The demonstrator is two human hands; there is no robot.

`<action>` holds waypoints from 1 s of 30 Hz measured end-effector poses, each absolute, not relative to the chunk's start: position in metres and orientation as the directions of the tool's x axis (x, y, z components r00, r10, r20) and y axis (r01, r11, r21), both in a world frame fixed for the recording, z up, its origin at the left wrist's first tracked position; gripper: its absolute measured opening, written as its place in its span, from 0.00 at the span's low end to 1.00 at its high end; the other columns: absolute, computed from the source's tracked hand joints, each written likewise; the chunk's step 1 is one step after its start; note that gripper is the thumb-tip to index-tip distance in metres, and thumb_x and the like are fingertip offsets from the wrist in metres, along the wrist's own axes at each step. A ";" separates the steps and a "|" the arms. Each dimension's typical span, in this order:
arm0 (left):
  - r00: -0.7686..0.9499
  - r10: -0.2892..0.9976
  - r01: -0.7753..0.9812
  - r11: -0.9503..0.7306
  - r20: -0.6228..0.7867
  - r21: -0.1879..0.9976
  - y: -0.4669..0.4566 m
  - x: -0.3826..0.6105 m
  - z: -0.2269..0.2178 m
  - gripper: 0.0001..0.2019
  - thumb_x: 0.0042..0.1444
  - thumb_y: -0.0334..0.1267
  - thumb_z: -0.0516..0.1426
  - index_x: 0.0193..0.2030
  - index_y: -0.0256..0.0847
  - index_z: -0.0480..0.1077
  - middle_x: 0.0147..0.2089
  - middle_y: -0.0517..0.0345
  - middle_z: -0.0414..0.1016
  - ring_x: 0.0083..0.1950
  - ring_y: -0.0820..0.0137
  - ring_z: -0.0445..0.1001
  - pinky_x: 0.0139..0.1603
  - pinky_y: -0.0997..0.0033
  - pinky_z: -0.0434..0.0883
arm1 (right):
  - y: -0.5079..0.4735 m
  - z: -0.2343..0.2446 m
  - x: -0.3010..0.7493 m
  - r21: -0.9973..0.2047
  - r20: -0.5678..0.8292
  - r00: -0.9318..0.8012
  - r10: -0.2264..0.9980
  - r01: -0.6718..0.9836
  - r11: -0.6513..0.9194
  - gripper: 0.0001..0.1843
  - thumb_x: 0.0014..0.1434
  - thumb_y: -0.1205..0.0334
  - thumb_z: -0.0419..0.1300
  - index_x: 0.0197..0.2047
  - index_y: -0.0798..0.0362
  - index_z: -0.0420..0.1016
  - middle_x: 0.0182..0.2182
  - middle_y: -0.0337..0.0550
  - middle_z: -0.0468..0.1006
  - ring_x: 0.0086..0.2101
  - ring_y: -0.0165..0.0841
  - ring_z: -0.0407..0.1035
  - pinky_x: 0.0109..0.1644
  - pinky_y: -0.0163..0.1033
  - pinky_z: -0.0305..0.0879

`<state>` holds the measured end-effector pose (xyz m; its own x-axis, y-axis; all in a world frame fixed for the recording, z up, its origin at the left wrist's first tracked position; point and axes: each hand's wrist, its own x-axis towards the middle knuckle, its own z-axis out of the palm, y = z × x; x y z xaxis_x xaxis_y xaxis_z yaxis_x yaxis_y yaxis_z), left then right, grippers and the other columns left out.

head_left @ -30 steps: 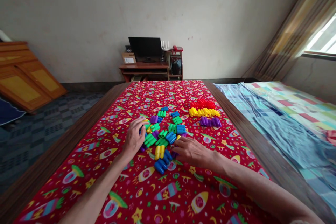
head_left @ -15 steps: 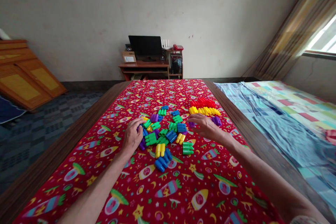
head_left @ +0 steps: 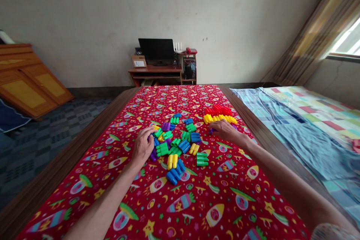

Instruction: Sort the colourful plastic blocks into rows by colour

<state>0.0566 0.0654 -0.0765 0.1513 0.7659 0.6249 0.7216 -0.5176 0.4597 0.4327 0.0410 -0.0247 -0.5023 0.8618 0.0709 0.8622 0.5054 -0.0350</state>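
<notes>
A mixed heap of green, blue, yellow and purple plastic blocks (head_left: 177,144) lies mid-table on a red rocket-print cloth (head_left: 180,202). My left hand (head_left: 143,146) rests at the heap's left edge, fingers curled over a purple and a blue block. To the right lie sorted rows: a red row (head_left: 218,110), a yellow row (head_left: 219,119), and a purple row mostly hidden under my right hand (head_left: 226,131). That hand lies over the purple row with fingers closed round a purple block (head_left: 211,131). A green block (head_left: 201,159) lies apart on the near right of the heap.
The wooden table edge (head_left: 258,131) borders a bed with a checked sheet (head_left: 303,127) on the right. A desk with a monitor (head_left: 157,62) stands against the far wall. A wooden cabinet (head_left: 30,82) leans at the left over a checked floor.
My right hand left the heap's near side and moved up and right to the purple row carrying a purple block. My left hand stayed at the heap's left edge.
</notes>
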 end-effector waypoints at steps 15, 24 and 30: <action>0.003 0.830 0.710 -0.395 0.558 0.583 0.067 0.052 -0.081 0.18 0.53 0.34 0.48 0.48 0.41 0.71 0.51 0.49 0.77 0.55 0.59 0.74 0.58 0.54 0.70 | 0.051 0.013 0.349 -0.021 0.191 -0.530 0.826 0.839 0.544 0.14 0.67 0.68 0.49 0.37 0.56 0.77 0.33 0.48 0.79 0.32 0.30 0.70 0.35 0.35 0.53; -0.082 0.881 0.544 -0.352 0.466 0.761 0.075 0.047 -0.091 0.19 0.51 0.32 0.48 0.49 0.40 0.68 0.50 0.48 0.77 0.52 0.63 0.77 0.57 0.56 0.72 | 0.054 -0.002 0.280 -0.083 0.132 -0.641 0.756 0.753 0.653 0.11 0.67 0.63 0.51 0.46 0.55 0.73 0.44 0.50 0.78 0.44 0.36 0.72 0.38 0.34 0.62; -0.089 0.888 0.550 -0.333 0.450 0.766 0.070 0.050 -0.085 0.19 0.51 0.32 0.49 0.50 0.41 0.68 0.51 0.48 0.77 0.54 0.62 0.76 0.59 0.54 0.70 | 0.096 -0.013 0.249 -0.062 0.106 -0.714 0.692 0.690 0.721 0.18 0.62 0.74 0.52 0.56 0.60 0.68 0.49 0.55 0.74 0.50 0.37 0.68 0.49 0.37 0.64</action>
